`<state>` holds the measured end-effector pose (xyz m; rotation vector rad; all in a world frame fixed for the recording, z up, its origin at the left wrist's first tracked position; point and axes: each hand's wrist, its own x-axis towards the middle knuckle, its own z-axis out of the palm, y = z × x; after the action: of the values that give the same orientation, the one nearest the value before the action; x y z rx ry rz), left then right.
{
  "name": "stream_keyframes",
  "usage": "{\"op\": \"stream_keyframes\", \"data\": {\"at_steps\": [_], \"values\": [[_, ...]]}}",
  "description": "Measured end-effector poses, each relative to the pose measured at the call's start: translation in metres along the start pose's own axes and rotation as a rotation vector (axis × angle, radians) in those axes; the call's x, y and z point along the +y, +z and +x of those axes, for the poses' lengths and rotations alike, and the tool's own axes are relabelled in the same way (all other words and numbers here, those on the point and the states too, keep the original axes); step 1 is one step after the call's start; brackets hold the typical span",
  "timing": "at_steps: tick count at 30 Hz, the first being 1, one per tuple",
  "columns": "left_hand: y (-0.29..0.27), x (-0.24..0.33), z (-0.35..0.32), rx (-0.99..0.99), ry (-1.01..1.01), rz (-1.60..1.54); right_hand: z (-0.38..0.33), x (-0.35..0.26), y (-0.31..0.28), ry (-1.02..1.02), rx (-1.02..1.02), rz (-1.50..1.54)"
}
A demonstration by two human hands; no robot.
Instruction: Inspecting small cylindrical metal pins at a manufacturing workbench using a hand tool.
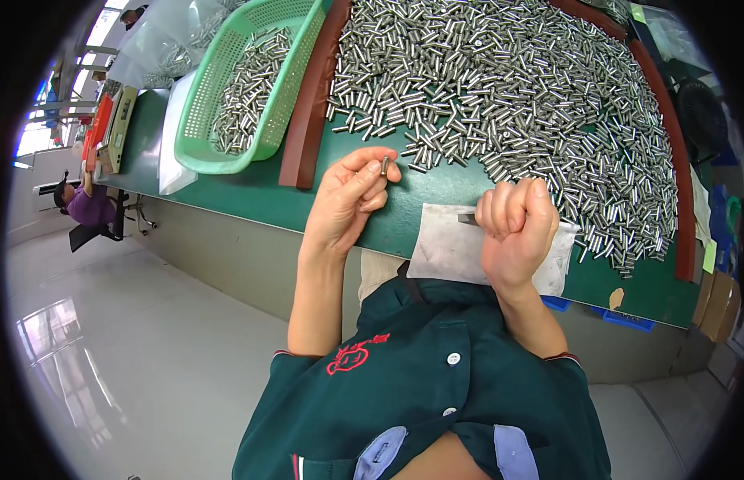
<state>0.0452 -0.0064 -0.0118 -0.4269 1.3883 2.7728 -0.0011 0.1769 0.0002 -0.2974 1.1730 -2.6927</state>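
Between the thumb and fingertips of my left hand (354, 192) is a small shiny metal pin (385, 166), held upright above the green tabletop (392, 220). My right hand (518, 228) is closed in a fist with the thumb on top. A flat, dark grey metal piece (466, 218) juts from its left side; the fist hides the rest, so I cannot tell its kind. Under that fist lies a smudged white cloth (440, 248) at the table's front edge. Beyond both hands spreads a large heap of loose metal pins (500, 88).
Dark red rails (306, 120) border the heap at left and right. A light green plastic basket (198, 132) with more pins stands left of it. Blue bins (628, 320) sit below the table's edge. Far left, a person in purple (92, 206) sits by the table.
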Motion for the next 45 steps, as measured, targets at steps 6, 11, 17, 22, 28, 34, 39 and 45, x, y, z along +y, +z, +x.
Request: {"op": "stream_keyframes", "data": {"at_steps": [6, 11, 17, 22, 28, 34, 39, 45], "values": [[-0.001, -0.003, -0.001, 0.004, -0.006, -0.002, -0.001, 0.001, -0.003, 0.007, 0.009, -0.006], [0.008, -0.004, -0.007, 0.039, -0.001, 0.033, -0.004, -0.001, -0.003, 0.007, 0.014, 0.005], [0.040, -0.010, -0.028, 0.031, 0.175, 0.892, 0.000, 0.000, -0.002, 0.015, 0.019, 0.034], [0.051, -0.021, -0.027, -0.051, 0.339, 1.401, 0.001, 0.001, -0.005, 0.010, 0.031, 0.086], [0.050, -0.029, -0.029, 0.008, 0.357, 1.479, 0.005, -0.002, -0.006, 0.131, 0.091, 0.165], [0.047, -0.036, -0.027, 0.044, 0.449, 1.418, 0.007, 0.004, -0.003, 0.123, 0.119, 0.189], [0.046, -0.035, -0.027, 0.053, 0.447, 1.400, 0.008, 0.004, 0.001, 0.167, 0.111, 0.117], [0.044, -0.036, -0.027, 0.058, 0.440, 1.388, 0.008, 0.005, -0.001, 0.139, 0.116, 0.203]]}}
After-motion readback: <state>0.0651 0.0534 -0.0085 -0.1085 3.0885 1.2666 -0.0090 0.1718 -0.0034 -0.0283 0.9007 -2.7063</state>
